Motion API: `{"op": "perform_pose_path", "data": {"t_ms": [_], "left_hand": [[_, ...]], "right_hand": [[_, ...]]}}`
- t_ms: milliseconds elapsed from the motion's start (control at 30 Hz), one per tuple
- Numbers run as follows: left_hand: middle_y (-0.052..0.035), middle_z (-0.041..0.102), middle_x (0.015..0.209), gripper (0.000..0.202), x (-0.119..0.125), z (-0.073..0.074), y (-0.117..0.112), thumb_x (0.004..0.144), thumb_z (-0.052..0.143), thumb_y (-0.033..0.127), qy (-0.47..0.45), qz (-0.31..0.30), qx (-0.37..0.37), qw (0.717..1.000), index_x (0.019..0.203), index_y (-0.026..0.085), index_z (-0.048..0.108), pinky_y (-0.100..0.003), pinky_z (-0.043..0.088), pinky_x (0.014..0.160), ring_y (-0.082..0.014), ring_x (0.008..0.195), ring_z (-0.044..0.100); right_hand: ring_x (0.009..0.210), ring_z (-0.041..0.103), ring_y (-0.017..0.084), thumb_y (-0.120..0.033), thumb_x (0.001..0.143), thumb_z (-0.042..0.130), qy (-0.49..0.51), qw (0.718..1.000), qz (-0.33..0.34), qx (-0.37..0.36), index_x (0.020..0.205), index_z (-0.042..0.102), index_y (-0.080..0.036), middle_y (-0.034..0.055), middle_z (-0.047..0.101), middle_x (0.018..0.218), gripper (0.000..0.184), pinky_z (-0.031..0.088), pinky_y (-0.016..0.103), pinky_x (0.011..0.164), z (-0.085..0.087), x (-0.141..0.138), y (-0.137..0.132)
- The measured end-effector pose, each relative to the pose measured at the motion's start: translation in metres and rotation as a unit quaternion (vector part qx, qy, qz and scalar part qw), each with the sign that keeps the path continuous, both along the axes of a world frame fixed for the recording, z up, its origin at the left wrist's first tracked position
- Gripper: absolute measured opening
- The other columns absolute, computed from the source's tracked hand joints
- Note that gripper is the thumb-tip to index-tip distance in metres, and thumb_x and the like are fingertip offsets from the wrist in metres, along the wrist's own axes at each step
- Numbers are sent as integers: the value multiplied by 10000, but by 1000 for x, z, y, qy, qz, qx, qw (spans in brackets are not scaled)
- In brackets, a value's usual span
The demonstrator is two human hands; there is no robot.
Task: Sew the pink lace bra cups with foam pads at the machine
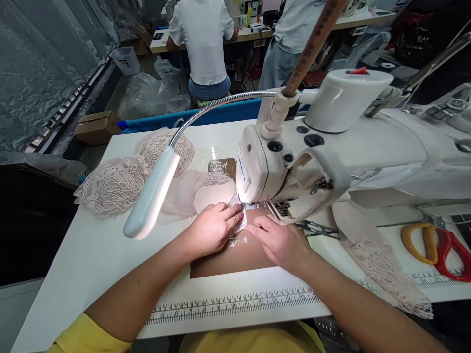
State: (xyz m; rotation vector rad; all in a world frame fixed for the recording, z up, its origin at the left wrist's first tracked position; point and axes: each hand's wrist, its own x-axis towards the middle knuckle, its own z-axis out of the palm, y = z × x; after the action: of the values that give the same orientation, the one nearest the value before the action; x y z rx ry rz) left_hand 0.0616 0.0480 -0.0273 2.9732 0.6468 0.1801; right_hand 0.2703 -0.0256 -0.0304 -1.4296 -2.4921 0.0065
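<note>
A lace bra cup [213,193] with a smooth pale lining lies at the needle end of the white sewing machine [257,162]. My left hand [215,228] is closed on the lace edge beside the presser foot, its fingers together and pressing down. My right hand [281,240] is closed, fingers curled, with thumb and forefinger at the near edge of the same lace; the exact grip is partly hidden. Under both hands is a brown sheet [228,260] with clear tape on it. The needle itself is hidden behind the machine head.
More lace cups [114,186] lie at the left, under a bendable lamp [152,196]. A lace piece [379,260] and scissors [447,250] with yellow and red handles are at the right. A ruler strip [235,306] lines the front edge. Two people [204,44] are beyond the table.
</note>
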Motion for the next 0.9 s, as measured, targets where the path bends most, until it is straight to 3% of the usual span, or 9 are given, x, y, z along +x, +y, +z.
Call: {"op": "perform_pose_path", "data": {"t_ms": [200, 367, 500, 633, 900], "left_hand": [[-131, 549, 1327, 405, 0, 1, 5, 909, 435, 166, 11, 0, 7, 1000, 1299, 94, 518, -360, 455, 782, -235, 933, 520], [-119, 555, 1328, 384, -3, 1, 11, 927, 429, 182, 2, -1, 29, 1000, 1291, 134, 541, -353, 452, 763, -229, 912, 506], [-91, 573, 1310, 372, -3, 1, 15, 928, 434, 181, 2, 9, 26, 1000, 1276, 163, 562, -346, 437, 744, -230, 903, 501], [-118, 608, 1238, 375, -3, 2, 18, 931, 417, 180, -5, 23, 26, 999, 1276, 183, 564, -347, 413, 718, -227, 890, 510], [-118, 618, 1206, 364, -3, 2, 19, 923, 429, 161, -13, 34, 23, 999, 1261, 197, 561, -392, 381, 812, -246, 961, 508]], "right_hand": [[638, 477, 148, -18, 758, 460, -46, 997, -57, 32, 1094, 671, -222, 67, 652, 902, 447, 301, 286, 566, 2, -5, 4], [643, 502, 165, -41, 771, 472, -74, 992, -93, 43, 1175, 644, -261, 61, 667, 852, 491, 326, 296, 580, 1, -8, 8], [692, 539, 167, -38, 775, 480, -76, 992, -89, 41, 1195, 640, -276, 49, 674, 847, 509, 353, 284, 604, -4, -6, 9], [694, 537, 157, -63, 782, 485, -39, 995, -89, 29, 1199, 640, -283, 40, 682, 903, 496, 364, 271, 606, -9, -2, 8], [669, 534, 141, -99, 842, 449, 4, 996, -89, 11, 1170, 667, -257, 54, 680, 901, 425, 371, 242, 572, -7, -3, 8]]}}
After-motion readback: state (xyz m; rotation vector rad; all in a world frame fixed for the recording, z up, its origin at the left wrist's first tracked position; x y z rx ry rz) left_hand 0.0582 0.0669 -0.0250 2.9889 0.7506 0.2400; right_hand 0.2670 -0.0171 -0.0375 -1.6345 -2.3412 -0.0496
